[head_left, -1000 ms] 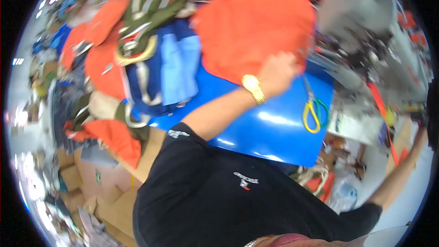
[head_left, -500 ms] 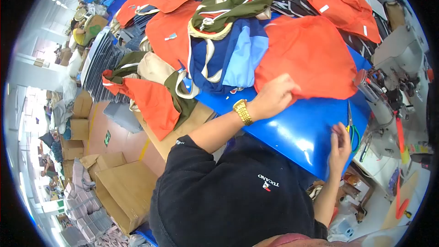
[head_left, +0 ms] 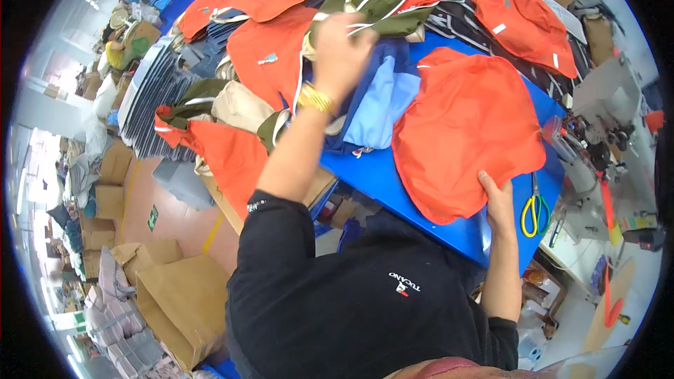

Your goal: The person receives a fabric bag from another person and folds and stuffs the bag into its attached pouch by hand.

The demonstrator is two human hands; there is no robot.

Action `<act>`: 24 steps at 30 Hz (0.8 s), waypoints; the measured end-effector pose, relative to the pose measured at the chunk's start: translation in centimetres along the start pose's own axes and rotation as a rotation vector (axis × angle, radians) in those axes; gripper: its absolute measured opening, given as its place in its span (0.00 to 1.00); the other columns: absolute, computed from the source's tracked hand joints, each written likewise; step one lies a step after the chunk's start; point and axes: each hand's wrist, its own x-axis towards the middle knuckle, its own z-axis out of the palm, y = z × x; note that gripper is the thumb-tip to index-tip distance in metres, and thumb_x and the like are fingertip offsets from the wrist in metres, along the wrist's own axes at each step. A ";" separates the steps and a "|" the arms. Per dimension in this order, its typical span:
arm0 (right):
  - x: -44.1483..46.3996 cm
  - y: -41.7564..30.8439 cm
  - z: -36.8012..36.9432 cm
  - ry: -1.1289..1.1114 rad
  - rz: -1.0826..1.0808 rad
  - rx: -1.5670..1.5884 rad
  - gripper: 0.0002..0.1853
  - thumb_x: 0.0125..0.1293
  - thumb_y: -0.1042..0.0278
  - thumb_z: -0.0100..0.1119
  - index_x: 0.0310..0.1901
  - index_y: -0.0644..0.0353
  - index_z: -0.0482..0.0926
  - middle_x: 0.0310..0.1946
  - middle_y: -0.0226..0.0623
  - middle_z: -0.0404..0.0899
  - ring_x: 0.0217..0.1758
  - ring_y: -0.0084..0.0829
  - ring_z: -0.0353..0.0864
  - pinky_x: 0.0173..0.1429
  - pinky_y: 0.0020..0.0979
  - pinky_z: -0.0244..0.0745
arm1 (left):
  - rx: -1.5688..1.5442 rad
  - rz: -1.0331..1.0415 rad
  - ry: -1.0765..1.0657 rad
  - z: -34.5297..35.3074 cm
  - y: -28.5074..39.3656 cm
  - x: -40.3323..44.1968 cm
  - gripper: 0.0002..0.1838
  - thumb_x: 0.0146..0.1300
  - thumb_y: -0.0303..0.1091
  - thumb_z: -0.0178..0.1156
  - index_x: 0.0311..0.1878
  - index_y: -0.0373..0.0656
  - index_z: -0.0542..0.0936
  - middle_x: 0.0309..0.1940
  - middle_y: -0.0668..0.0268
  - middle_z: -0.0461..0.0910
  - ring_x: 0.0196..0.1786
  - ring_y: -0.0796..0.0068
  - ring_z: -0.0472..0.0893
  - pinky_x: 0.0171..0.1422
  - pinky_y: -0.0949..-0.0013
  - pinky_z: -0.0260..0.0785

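Observation:
My left hand, with a gold watch at the wrist, is over the front of the olive green bag. Its fingers are curled in; what they pinch is hidden. Dark blue and light blue fabric lies beside that wrist. A rounded orange fabric piece is spread on the blue board. At its lower right edge my right hand grips it, thumb on top and fingers underneath. Scissors with yellow and green handles rest right of this hand.
More orange pieces lie at the left, near a stack of dark sheets. An orange bag is at the back right. Grey machinery borders the board's right side. Cardboard boxes stand on the floor at lower left.
My left hand has moved up and left from the orange piece to the olive bag. My right hand has come up from beside the scissors to the orange piece, whose lower edge now lies nearer me.

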 end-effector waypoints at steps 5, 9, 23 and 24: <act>1.6 0.3 -1.2 0.042 -0.057 -0.160 0.23 0.69 0.72 0.58 0.63 0.73 0.75 0.59 0.48 0.83 0.59 0.33 0.82 0.64 0.34 0.75 | 0.200 -0.441 -0.565 4.0 -13.7 4.1 0.52 0.50 0.73 0.72 0.70 0.44 0.75 0.66 0.52 0.81 0.68 0.49 0.79 0.74 0.45 0.67; 3.4 -5.2 -0.2 -0.017 -0.205 -0.425 0.21 0.70 0.71 0.55 0.62 0.71 0.77 0.56 0.44 0.84 0.59 0.31 0.82 0.64 0.34 0.74 | 0.211 -0.128 -0.528 7.1 -14.5 8.2 0.22 0.66 0.49 0.64 0.47 0.37 0.88 0.49 0.44 0.86 0.55 0.45 0.85 0.61 0.51 0.76; 4.6 -34.2 7.2 -0.308 -1.297 0.097 0.25 0.65 0.73 0.55 0.64 0.64 0.79 0.49 0.31 0.83 0.50 0.23 0.82 0.58 0.27 0.76 | -0.459 0.122 0.649 -17.1 -17.0 40.3 0.13 0.78 0.39 0.59 0.39 0.40 0.83 0.29 0.70 0.82 0.28 0.77 0.79 0.30 0.69 0.72; 3.5 -34.3 7.7 -0.307 -1.333 0.137 0.22 0.66 0.73 0.55 0.62 0.64 0.80 0.49 0.32 0.84 0.50 0.23 0.82 0.56 0.28 0.77 | 0.093 0.313 0.598 -20.2 -12.9 37.8 0.10 0.72 0.29 0.55 0.48 0.31 0.76 0.48 0.37 0.81 0.47 0.35 0.82 0.53 0.44 0.77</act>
